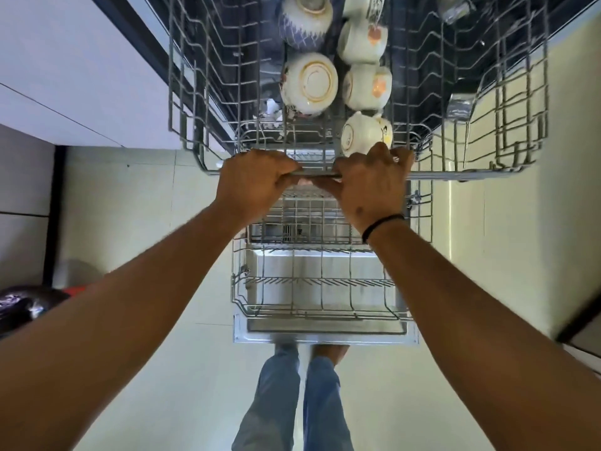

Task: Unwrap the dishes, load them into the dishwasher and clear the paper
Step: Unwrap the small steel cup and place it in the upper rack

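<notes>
The upper dishwasher rack (pixel 507 125), grey wire, is pulled out in front of me. Several cream bowls and cups stand upside down in its middle rows: a gold-ringed bowl (pixel 309 83), a blue-patterned bowl (pixel 304 21), flowered cups (pixel 369 87) and the nearest cup (pixel 364 133). My left hand (pixel 253 182) and my right hand (pixel 370 183) both grip the rack's front bar, knuckles up, side by side. Below them the lower rack (pixel 312 288) lies pulled out over the open door (pixel 325 336), with no dishes visible in it.
Pale floor tiles (pixel 136 222) spread on both sides of the door. White cabinet fronts (pixel 65 76) run along the left. A dark bag with a red thing (pixel 29 304) sits on the floor at the left. My legs (pixel 292 402) stand just before the door edge.
</notes>
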A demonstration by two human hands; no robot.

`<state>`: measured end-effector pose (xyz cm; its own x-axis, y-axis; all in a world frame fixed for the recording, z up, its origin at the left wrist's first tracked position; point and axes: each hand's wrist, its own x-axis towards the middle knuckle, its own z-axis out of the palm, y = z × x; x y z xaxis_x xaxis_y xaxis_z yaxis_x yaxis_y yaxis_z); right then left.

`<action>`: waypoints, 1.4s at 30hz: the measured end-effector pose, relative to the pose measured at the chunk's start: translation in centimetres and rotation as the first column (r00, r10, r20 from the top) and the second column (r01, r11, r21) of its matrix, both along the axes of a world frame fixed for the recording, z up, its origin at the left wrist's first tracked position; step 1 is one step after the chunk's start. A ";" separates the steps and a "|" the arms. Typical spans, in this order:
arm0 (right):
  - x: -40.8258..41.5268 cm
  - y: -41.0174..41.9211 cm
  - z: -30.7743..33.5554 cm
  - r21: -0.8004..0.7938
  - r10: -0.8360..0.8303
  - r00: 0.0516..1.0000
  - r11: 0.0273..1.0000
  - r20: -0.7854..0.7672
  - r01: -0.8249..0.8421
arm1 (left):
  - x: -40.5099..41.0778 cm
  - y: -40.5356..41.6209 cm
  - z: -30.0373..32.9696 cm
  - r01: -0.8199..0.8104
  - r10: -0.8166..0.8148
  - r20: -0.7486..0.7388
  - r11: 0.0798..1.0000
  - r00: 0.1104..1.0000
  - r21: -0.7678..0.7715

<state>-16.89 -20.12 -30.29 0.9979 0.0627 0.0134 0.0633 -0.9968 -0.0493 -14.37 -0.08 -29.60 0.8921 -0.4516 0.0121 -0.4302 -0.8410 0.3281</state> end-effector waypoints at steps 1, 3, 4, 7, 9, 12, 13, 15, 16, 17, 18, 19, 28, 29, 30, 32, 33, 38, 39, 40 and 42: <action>0.4 0.1 0.1 -0.008 -0.001 1.000 1.000 -0.008 0.001 | 0.5 0.1 0.0 0.008 -0.008 0.004 1.000 1.000 -0.004; 0.9 0.4 0.2 -0.016 0.001 1.000 1.000 -0.004 -0.001 | 1.0 0.4 0.1 0.018 -0.018 0.017 1.000 1.000 -0.008; 1.0 0.4 0.2 -0.019 0.004 1.000 1.000 0.004 -0.004 | 1.2 0.4 0.0 0.021 -0.021 0.021 1.000 1.000 -0.013; 1.1 0.2 -0.3 -0.019 0.021 0.999 1.000 0.025 -0.020 | 1.0 0.4 -0.2 0.023 -0.022 0.047 0.999 0.999 -0.028; 1.3 0.0 -0.5 -0.017 0.028 0.999 0.999 0.038 -0.027 | 1.1 0.3 -0.4 0.019 -0.017 0.065 0.999 0.998 -0.028; 2.5 -0.2 -0.4 0.001 0.032 0.997 0.999 0.064 -0.032 | 1.7 0.1 -0.3 -0.014 0.017 0.095 0.999 0.995 -0.036; 3.2 -0.3 -0.3 -0.010 0.029 0.998 1.000 0.058 -0.028 | 2.2 -0.1 -0.2 -0.023 0.028 0.105 0.999 0.994 -0.044; 5.0 -0.5 -0.1 -0.036 0.019 1.000 0.999 0.012 -0.019 | 3.7 -0.6 0.0 -0.046 0.053 0.112 0.997 0.992 -0.064; 6.0 -0.6 0.1 -0.036 0.014 1.000 0.999 -0.007 -0.014 | 4.6 -0.8 0.1 -0.061 0.069 0.110 0.996 0.992 -0.070; 7.0 -0.6 0.2 -0.033 0.013 1.000 0.999 -0.015 -0.014 | 5.6 -0.9 0.1 -0.071 0.079 0.111 0.995 0.991 -0.076; 8.1 -0.6 0.3 -0.036 0.015 1.000 0.999 -0.013 -0.015 | 6.7 -0.9 0.0 -0.077 0.086 0.111 0.993 0.990 -0.086; 9.1 -0.6 0.4 -0.043 0.015 1.000 0.999 -0.010 -0.016 | 7.6 -0.8 -0.2 -0.081 0.091 0.107 0.992 0.990 -0.095; 15.0 0.2 0.6 -0.110 0.005 1.000 0.994 -0.003 -0.005 | 13.2 -0.8 -1.2 -0.148 0.162 0.201 0.986 0.966 -0.081; 15.0 0.3 0.5 -0.113 0.010 1.000 0.994 0.003 -0.010 | 13.3 -0.6 -1.3 -0.146 0.161 0.217 0.986 0.963 -0.082; 15.0 0.3 0.5 -0.110 0.015 1.000 0.994 0.010 -0.014 | 13.2 -0.6 -1.4 -0.146 0.161 0.230 0.986 0.960 -0.079; 15.0 0.2 0.4 -0.097 0.024 1.000 0.995 0.019 -0.022 | 13.3 -0.6 -1.5 -0.148 0.164 0.239 0.985 0.957 -0.083; 15.1 0.1 0.4 -0.099 0.032 0.999 0.995 0.022 -0.030 | 13.3 -0.6 -1.6 -0.148 0.165 0.237 0.985 0.957 -0.088; 16.0 -0.6 0.8 -0.101 0.098 0.995 0.990 -0.017 -0.100 | 13.6 -0.9 -1.9 -0.163 0.187 0.246 0.980 0.951 -0.113; 16.4 -0.9 1.0 -0.102 0.104 0.994 0.989 -0.027 -0.106 | 13.8 -1.2 -1.8 -0.170 0.196 0.244 0.978 0.950 -0.123; 17.0 -1.2 1.2 -0.111 0.103 0.994 0.988 -0.034 -0.106 | 14.3 -1.7 -1.7 -0.181 0.211 0.246 0.974 0.946 -0.138; 18.5 -1.5 1.7 -0.131 0.092 0.995 0.987 -0.040 -0.096 | 15.6 -2.6 -1.1 -0.219 0.254 0.242 0.962 0.937 -0.162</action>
<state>1.65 -21.61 -28.56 0.9873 0.1554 -0.0346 0.1577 -0.9843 0.0790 1.23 -2.63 -30.75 0.9311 -0.2069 0.3004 -0.3085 -0.8861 0.3458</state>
